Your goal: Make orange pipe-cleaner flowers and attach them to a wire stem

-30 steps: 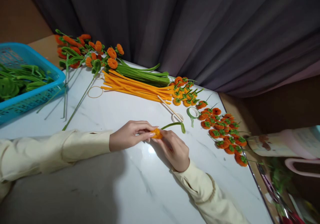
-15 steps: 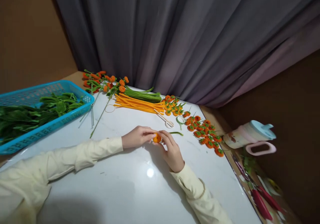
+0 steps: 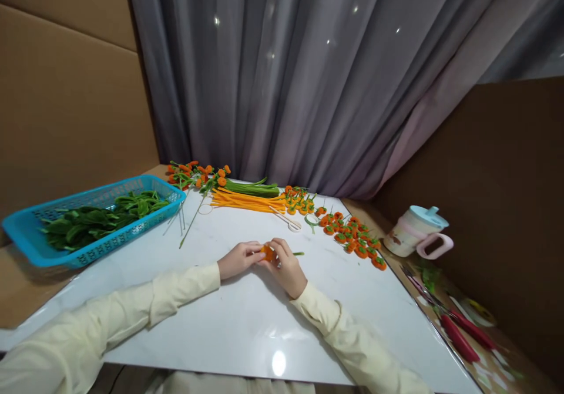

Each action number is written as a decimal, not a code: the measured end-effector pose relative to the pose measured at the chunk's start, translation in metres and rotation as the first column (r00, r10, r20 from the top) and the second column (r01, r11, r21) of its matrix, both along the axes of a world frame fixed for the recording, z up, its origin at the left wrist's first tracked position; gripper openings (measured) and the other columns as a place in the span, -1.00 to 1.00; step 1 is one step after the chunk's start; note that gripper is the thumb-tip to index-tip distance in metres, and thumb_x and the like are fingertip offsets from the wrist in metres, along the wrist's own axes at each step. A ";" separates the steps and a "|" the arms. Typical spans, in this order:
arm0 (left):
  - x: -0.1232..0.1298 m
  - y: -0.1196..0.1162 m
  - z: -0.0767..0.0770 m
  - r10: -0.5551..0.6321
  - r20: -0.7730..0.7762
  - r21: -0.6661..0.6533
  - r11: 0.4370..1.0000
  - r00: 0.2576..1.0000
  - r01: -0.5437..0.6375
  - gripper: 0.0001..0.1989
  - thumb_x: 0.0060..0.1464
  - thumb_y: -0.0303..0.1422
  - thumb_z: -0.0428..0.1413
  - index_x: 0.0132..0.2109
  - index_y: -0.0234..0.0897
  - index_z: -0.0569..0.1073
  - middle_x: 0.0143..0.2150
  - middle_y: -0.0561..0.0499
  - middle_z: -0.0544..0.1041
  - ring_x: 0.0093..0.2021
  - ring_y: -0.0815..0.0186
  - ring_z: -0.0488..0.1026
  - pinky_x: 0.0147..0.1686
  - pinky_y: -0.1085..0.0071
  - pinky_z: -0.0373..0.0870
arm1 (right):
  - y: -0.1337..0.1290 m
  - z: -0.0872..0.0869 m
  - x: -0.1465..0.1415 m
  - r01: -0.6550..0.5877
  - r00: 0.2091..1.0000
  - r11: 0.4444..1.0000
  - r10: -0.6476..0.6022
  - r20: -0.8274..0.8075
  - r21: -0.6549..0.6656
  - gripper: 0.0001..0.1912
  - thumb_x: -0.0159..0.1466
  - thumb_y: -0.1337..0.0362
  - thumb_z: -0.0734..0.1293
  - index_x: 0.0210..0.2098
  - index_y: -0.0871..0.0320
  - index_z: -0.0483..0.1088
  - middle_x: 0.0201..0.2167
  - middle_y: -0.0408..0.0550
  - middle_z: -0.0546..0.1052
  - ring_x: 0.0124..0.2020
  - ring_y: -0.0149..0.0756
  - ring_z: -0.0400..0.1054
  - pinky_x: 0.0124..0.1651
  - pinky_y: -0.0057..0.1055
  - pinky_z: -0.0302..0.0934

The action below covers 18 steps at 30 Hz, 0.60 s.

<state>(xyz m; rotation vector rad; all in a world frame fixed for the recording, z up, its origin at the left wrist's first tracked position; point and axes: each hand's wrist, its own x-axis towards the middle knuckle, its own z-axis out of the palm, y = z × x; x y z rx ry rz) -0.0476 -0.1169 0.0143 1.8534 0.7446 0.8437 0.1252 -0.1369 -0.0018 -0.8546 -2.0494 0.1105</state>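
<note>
Between my two hands is a small round orange piece (image 3: pixel 267 253), held above the middle of the white table. My left hand (image 3: pixel 240 258) pinches it from the left with thumb and fingers. From the right, my right hand (image 3: pixel 286 266) curls its fingers round the other side, partly hiding it. A short green stem (image 3: pixel 298 253) shows just beyond my right fingers. Behind the hands lie orange strips (image 3: pixel 249 200) and green strips (image 3: pixel 253 189). Round orange pieces with green tops (image 3: pixel 340 238) are spread to the right.
A blue basket (image 3: pixel 99 255) of green leaves stands at the left. Orange flowers on stems (image 3: pixel 202 177) lie at the back left. Tape rolls (image 3: pixel 312 220) and a thin stick are near the middle. A lidded cup (image 3: pixel 408 235) and red-handled pliers (image 3: pixel 459 338) are at the right.
The head view has tilted up, showing more curtain and the table's front edge. Both hands still hold the orange piece, now more covered by the fingers.
</note>
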 end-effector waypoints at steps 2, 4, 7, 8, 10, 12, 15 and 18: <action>0.000 0.002 -0.004 -0.008 -0.012 0.023 1.000 1.000 0.009 -0.68 0.14 -0.20 -0.03 -0.32 -0.37 0.46 -0.38 0.02 0.30 -0.33 0.34 0.28 -0.27 0.43 0.25 | 0.002 -0.001 0.001 -0.026 0.999 1.000 0.026 0.022 0.002 -0.68 0.25 0.22 0.29 -0.03 0.18 0.24 -0.13 0.13 0.37 -0.27 -0.28 0.39 -0.27 -0.38 0.40; -0.001 0.003 -0.006 -0.018 -0.027 0.037 0.999 0.999 0.019 -0.67 0.16 -0.20 -0.06 -0.30 -0.37 0.44 -0.37 0.03 0.29 -0.37 0.36 0.28 -0.31 0.45 0.26 | 0.004 -0.001 0.003 -0.044 0.998 0.999 0.044 0.041 0.007 -0.70 0.27 0.25 0.28 -0.03 0.17 0.24 -0.12 0.12 0.38 -0.24 -0.27 0.40 -0.26 -0.39 0.40; -0.001 0.003 -0.006 -0.024 -0.060 0.069 0.997 0.998 0.028 -0.69 0.18 -0.23 -0.09 -0.25 -0.37 0.44 -0.35 0.02 0.29 -0.37 0.36 0.29 -0.34 0.46 0.29 | 0.005 -0.003 0.005 -0.035 0.998 0.999 0.034 0.060 0.018 -0.75 0.28 0.29 0.24 -0.04 0.16 0.24 -0.13 0.11 0.38 -0.23 -0.27 0.39 -0.27 -0.38 0.40; 0.000 0.003 -0.006 -0.019 -0.074 0.087 0.996 0.997 0.026 -0.70 0.18 -0.25 -0.10 -0.24 -0.36 0.44 -0.35 0.01 0.30 -0.36 0.36 0.29 -0.34 0.46 0.29 | 0.006 -0.004 0.005 -0.028 0.997 0.999 0.026 0.067 0.021 -0.76 0.28 0.29 0.24 -0.05 0.16 0.25 -0.14 0.11 0.38 -0.24 -0.27 0.39 -0.28 -0.38 0.40; 0.001 0.001 -0.005 0.002 -0.108 0.136 0.991 0.994 0.012 -0.73 0.17 -0.30 -0.10 -0.24 -0.35 0.44 -0.34 0.00 0.32 -0.34 0.34 0.30 -0.31 0.45 0.29 | 0.006 -0.006 0.006 -0.018 0.996 0.999 0.016 0.086 0.027 -0.77 0.28 0.29 0.24 -0.07 0.17 0.24 -0.15 0.12 0.37 -0.26 -0.27 0.39 -0.30 -0.37 0.39; 0.002 -0.002 -0.005 0.037 -0.149 0.199 0.980 0.988 -0.006 -0.77 0.14 -0.36 -0.08 -0.28 -0.33 0.45 -0.36 0.01 0.33 -0.33 0.34 0.29 -0.27 0.43 0.27 | 0.005 -0.006 0.006 -0.020 0.993 0.999 0.016 0.118 0.031 -0.79 0.26 0.31 0.25 -0.10 0.18 0.24 -0.17 0.10 0.38 -0.29 -0.28 0.39 -0.31 -0.38 0.38; 0.004 -0.005 -0.006 0.101 -0.214 0.292 0.956 0.972 -0.035 -0.81 0.09 -0.45 -0.07 -0.35 -0.32 0.43 -0.40 0.02 0.33 -0.35 0.33 0.28 -0.26 0.42 0.23 | 0.002 -0.006 0.006 -0.019 0.985 0.999 0.013 0.172 0.037 -0.80 0.24 0.35 0.26 -0.13 0.17 0.24 -0.21 0.06 0.39 -0.30 -0.29 0.39 -0.31 -0.39 0.36; 0.006 -0.007 -0.008 0.157 -0.267 0.362 0.931 0.951 -0.052 -0.83 0.05 -0.50 -0.08 -0.37 -0.32 0.40 -0.41 0.01 0.32 -0.37 0.32 0.28 -0.28 0.41 0.22 | 0.001 -0.005 0.005 0.003 0.976 0.999 -0.011 0.216 0.038 -0.78 0.20 0.39 0.27 -0.14 0.16 0.24 -0.20 0.04 0.40 -0.28 -0.28 0.40 -0.32 -0.41 0.35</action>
